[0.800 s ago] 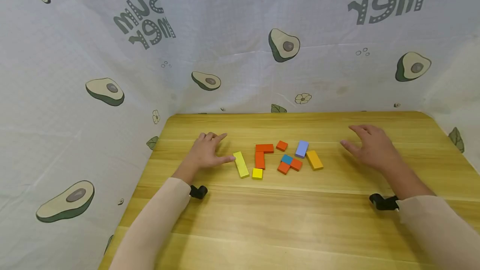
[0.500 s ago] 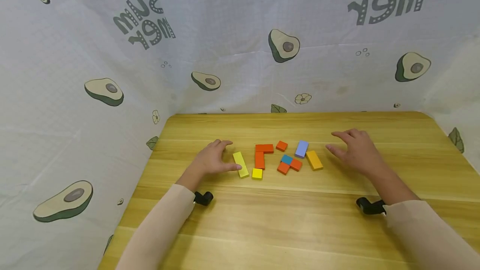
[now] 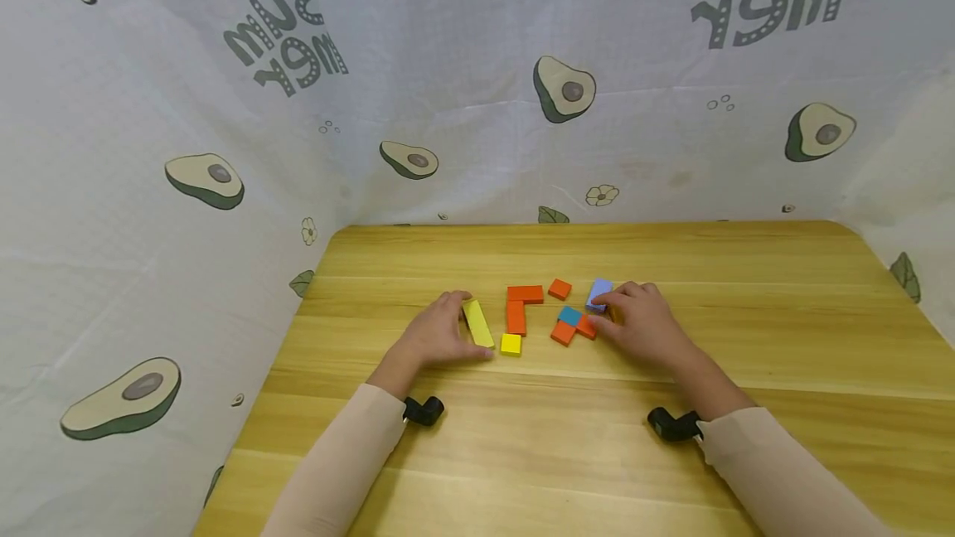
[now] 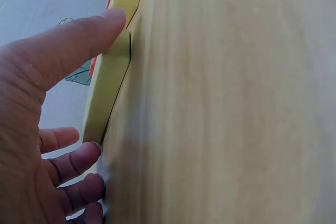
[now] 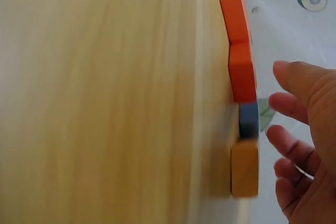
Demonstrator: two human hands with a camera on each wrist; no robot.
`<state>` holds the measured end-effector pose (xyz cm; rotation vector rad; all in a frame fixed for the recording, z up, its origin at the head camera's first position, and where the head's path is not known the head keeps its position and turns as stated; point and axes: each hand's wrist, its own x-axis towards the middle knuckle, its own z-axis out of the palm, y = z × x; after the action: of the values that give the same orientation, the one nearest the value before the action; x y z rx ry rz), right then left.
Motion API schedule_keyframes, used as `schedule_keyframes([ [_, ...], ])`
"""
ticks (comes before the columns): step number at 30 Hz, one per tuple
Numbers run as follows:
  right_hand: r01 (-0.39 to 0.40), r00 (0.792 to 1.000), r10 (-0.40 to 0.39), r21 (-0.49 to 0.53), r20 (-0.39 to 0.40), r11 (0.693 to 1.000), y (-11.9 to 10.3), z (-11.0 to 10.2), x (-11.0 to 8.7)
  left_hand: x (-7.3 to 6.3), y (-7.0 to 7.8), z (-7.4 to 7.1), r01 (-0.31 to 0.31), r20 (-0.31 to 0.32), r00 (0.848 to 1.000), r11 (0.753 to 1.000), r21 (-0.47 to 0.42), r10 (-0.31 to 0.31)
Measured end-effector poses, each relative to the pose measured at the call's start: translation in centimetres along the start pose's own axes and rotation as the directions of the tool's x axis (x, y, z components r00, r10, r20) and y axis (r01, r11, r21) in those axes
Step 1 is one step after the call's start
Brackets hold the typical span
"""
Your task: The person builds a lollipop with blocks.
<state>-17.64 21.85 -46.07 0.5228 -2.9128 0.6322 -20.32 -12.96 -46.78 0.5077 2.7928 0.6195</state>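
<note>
My left hand (image 3: 436, 330) spans a long yellow-green block (image 3: 479, 324) lengthwise, thumb at its near end and fingertips at its far end. In the left wrist view, thumb and fingers pinch this block (image 4: 107, 85) lying on the table. Over an orange-yellow block (image 5: 244, 169) hovers my right hand (image 3: 645, 321), its thumb and fingers spread with nothing between them; it hides most of that block in the head view. Just beyond its fingertips lies a lilac block (image 3: 600, 292). A blue block (image 3: 570, 316) with red blocks (image 3: 563, 332) against it lies left of its thumb.
Two red blocks (image 3: 516, 317) form an L between the hands, with a small yellow block (image 3: 511, 345) at its near end. A small red block (image 3: 559, 289) lies farther back. The wooden table (image 3: 552, 454) meets a printed cloth (image 3: 477, 106) behind.
My right hand has swung left and nearer, from the right side of the table to over the orange-yellow block. The left hand has shifted right and taken the yellow-green block by its ends.
</note>
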Motion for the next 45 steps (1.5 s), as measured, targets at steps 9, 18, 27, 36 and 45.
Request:
schedule_keyframes([
  [9,-0.087,0.996,0.088,-0.004,0.021,0.996,-1.6,1.8,0.9,-0.1,0.1,0.3,-0.008,-0.020,1.000,1.000,-0.011,0.008],
  [18,-0.163,0.985,0.162,0.011,0.058,0.987,-1.8,1.9,1.4,0.2,-0.1,0.8,0.002,-0.037,0.999,1.000,0.001,-0.002],
  [27,-0.191,0.978,0.189,0.018,0.090,0.981,-1.5,2.0,1.8,0.1,-0.3,0.7,-0.004,-0.042,0.999,1.000,-0.011,0.003],
  [36,-0.210,0.974,0.204,0.049,0.101,0.977,-1.2,2.2,2.0,-0.5,1.3,0.5,-0.057,-0.068,0.996,0.992,-0.110,0.049],
  [45,-0.215,0.974,0.209,0.062,0.088,0.975,-1.2,2.4,2.3,-2.3,5.8,2.3,-0.222,0.123,0.960,0.952,-0.212,0.251],
])
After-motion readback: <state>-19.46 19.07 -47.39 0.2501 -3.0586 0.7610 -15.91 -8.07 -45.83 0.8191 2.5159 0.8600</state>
